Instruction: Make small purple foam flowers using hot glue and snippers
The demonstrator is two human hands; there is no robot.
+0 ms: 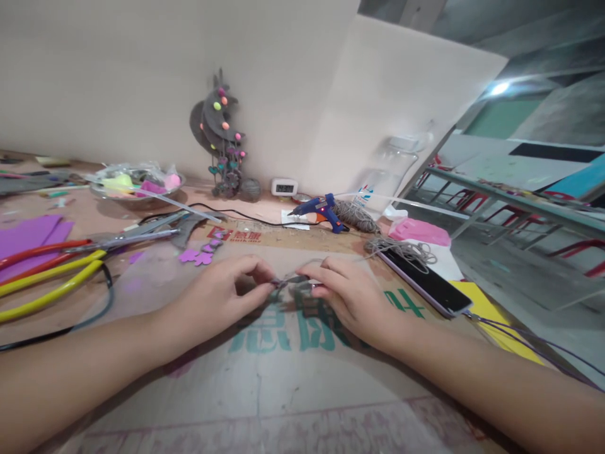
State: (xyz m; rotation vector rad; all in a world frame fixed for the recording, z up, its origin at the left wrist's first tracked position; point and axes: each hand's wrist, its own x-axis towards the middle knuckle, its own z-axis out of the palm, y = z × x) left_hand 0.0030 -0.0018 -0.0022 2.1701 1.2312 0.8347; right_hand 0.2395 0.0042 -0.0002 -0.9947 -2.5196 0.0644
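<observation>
My left hand (231, 290) is closed in a pinch on one end of a small grey-and-purple piece (282, 284), too blurred to tell its kind. From the other side, my right hand (352, 296) pinches a thin grey strip (297, 279) that meets this piece. The fingertips hide most of both. A strand of grey yarn (362, 257) runs from behind my right hand to a loose grey tangle (406, 249) on a phone (425, 284). Purple flower-shaped cutouts (202, 253) lie beyond my left hand.
Red-handled pliers (42, 252) and yellow-handled pliers (51, 284) lie at left. A blue glue gun (319, 208), its light lit, stands behind the hands near a yarn skein (357, 215) and clear bottle (387, 176). A bowl (137, 195) and moon decoration (220, 120) are farther back.
</observation>
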